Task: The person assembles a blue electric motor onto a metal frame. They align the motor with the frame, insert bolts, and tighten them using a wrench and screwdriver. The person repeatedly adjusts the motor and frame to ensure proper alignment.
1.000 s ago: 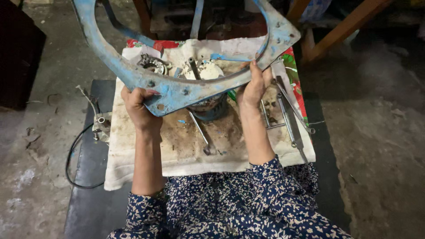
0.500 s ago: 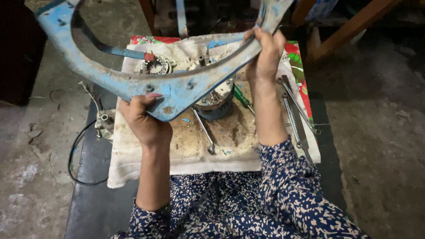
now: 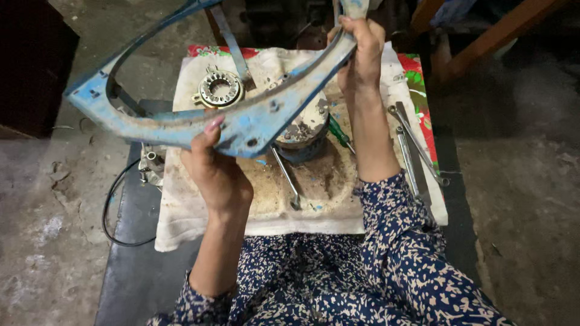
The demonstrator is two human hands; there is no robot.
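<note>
I hold a large blue metal frame with worn paint up above a dirty white cloth. My left hand grips its wide lower corner, thumb on the front face. My right hand grips the frame's upper right arm. The frame is tilted, its left end low and its right end high. Under it on the cloth lie a round motor part and a toothed metal ring.
Spanners lie along the cloth's right side, another spanner in the middle, and a green-handled screwdriver beside the motor part. A black cable and a small metal part sit at left on the dark mat.
The frame has swung counter-clockwise and to the left. My right hand has risen toward the top of the view, and my left hand has moved right, still gripping the lower corner.
</note>
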